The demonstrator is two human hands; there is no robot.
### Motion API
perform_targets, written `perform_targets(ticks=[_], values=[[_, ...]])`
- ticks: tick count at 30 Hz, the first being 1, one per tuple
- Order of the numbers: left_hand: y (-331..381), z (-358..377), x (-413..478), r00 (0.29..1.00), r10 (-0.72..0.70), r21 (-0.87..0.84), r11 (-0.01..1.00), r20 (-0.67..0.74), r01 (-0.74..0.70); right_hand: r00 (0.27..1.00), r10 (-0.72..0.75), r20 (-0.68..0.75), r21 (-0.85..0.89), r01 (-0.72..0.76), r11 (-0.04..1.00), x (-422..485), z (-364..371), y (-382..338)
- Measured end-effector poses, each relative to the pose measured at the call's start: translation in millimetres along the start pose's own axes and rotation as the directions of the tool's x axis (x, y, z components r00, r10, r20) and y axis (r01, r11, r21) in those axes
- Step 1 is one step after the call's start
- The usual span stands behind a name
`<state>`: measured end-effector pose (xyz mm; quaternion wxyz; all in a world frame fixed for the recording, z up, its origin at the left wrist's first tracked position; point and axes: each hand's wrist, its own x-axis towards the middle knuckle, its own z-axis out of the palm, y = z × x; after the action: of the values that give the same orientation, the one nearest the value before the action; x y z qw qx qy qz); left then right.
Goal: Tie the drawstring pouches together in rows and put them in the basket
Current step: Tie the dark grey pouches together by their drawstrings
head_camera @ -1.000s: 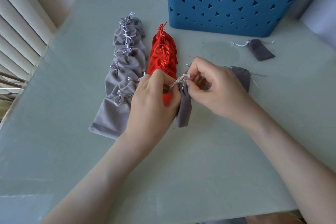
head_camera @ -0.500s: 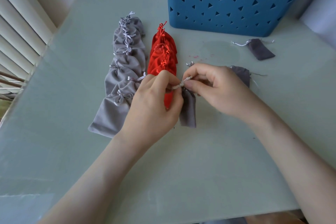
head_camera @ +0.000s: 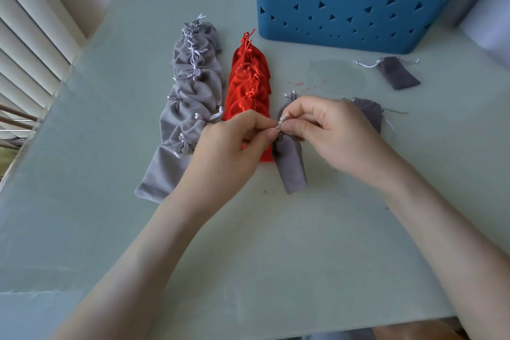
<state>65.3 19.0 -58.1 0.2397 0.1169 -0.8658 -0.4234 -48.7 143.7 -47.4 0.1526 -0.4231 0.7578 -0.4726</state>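
Two hands: meet at mid-table, fingertips almost touching over one knot
L hand (head_camera: 234, 141): thumb + forefinger pinch the pale cord (head_camera: 283, 123); other fingers curled under, nothing else in them
R hand (head_camera: 331, 132): same tight pinch on that cord from the other side; whether it also traps cloth, can't tell
Work piece: dark grey pouch (head_camera: 292, 168) hangs from the cord betw. the hands, lower end on or just above the table (head_camera: 276, 257), can't tell which
Partner: second dark grey pouch (head_camera: 368, 113) lies just behind R hand, mostly hidden; joined yet or not, can't tell
Spare: lone pouch (head_camera: 397, 74), dark grey, untied, far right, well apart from the hands
Done rows: light grey row (head_camera: 190, 107) + red row (head_camera: 249, 88) side by side left of the hands, on the table, not in the basket (head_camera: 358, 8)
Basket: blue, triangle holes, at back edge; inside not visible
Step (my read): closing a knot, start of a 3rd row
Risk 1: cord looks short + slick; if either pinch slackens before the knot is snug, loop prob. opens and the pouch drops
Risk 2: uneven pull may cinch the pouch mouth instead of tightening the knot
Risk 3: L hand covers the near end of the red row; a sideways tug could drag it askew
Risk 4: lone pouch sits far off, easy to leave out
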Motion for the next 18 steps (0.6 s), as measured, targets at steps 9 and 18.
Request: perform_targets(ticks=[9,18], values=[[3.3,3.5,-0.4,0.988,-0.140,-0.089,0.987,-0.057,0.135,0.998,0.050,0.050,0.019,-0.051,0.999,-0.1,2.7,1.6],[6.8,5.8,-1.7,0.989,-0.106,-0.025,0.994,-0.101,0.104,0.997,0.070,-0.022,-0.046,-0.071,0.996,-2.4,4.2,0.4]])
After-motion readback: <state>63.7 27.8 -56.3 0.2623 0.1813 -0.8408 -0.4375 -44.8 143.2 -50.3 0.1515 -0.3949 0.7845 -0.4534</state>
